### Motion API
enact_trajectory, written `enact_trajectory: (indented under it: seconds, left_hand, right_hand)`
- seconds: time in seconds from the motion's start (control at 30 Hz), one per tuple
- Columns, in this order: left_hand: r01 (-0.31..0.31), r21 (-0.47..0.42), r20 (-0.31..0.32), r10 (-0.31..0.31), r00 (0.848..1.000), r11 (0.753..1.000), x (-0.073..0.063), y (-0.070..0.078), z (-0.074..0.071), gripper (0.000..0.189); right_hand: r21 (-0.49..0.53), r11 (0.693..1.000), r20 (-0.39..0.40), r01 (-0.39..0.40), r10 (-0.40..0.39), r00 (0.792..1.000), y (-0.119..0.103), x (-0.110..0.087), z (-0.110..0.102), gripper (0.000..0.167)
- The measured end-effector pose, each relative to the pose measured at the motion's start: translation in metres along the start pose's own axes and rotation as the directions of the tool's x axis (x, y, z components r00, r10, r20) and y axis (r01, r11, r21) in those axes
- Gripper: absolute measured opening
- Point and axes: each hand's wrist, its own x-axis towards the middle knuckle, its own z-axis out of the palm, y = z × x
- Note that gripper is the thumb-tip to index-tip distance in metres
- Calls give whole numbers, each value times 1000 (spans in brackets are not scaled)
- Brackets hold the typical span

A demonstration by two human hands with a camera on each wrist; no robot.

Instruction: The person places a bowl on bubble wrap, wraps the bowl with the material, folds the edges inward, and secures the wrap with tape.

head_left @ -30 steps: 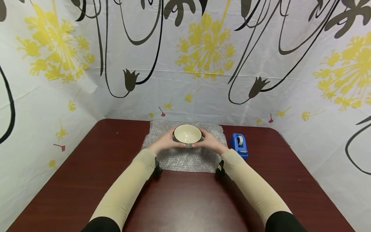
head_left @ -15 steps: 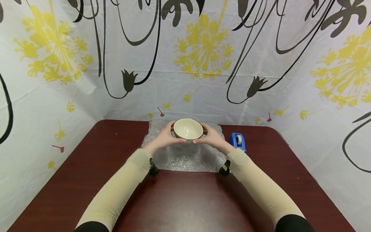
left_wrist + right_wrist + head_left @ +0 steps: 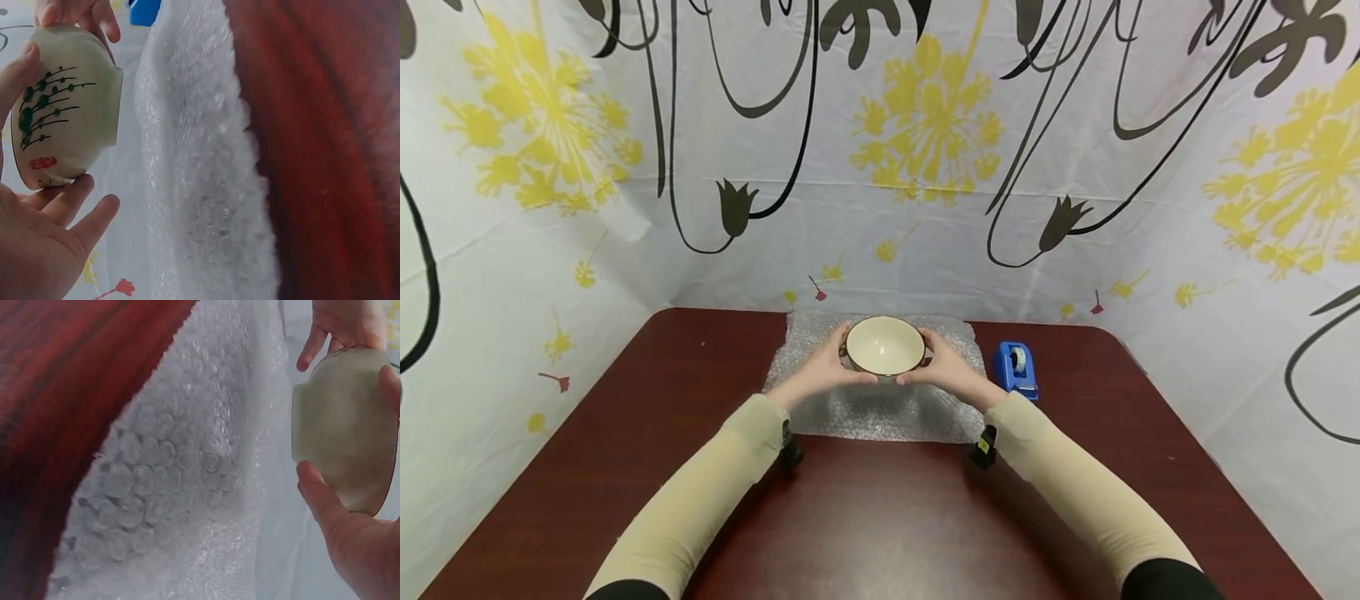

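Observation:
A cream bowl (image 3: 886, 346) with a thin dark rim is held up between both hands, over a sheet of bubble wrap (image 3: 887, 421). My left hand (image 3: 820, 365) grips its left side, and my right hand (image 3: 951, 367) grips the right side. The left wrist view shows a green plant drawing and a red mark on the bowl's outer wall (image 3: 69, 119). Seen from the right wrist, the other side of the bowl (image 3: 344, 425) is plain. Both wrist views show its foot apart from the wrap.
A blue tape dispenser (image 3: 1017, 371) stands on the reddish-brown table (image 3: 880, 517), just right of the bubble wrap. White cloth (image 3: 835, 200) with yellow flowers and dark stems hangs behind the table and at both sides.
The bowl, held by both hands, rose in the head view by half a second ago and has since sunk a little. The bubble wrap and tape dispenser stay in place.

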Motion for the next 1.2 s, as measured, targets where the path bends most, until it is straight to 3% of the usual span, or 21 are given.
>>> enact_trajectory:
  seconds: [0.23,0.6,1.0,1.2]
  left_hand:
    - [-34,-9,11,34,999,999,18,0,-4,99]
    - [-32,-35,31,33,999,999,40,-1,-6,101]
    - [-2,-6,35,2,999,1000,40,-13,-2,98]
    - [30,-35,60,-28,998,999,36,-20,4,98]
  right_hand:
    - [17,1000,7,21,-21,1000,1,14,-10,112]
    - [19,999,20,31,-31,999,4,32,-24,99]
    - [32,999,51,-4,2,999,22,39,-17,103]
    - [46,997,60,-57,54,997,30,35,-11,108]
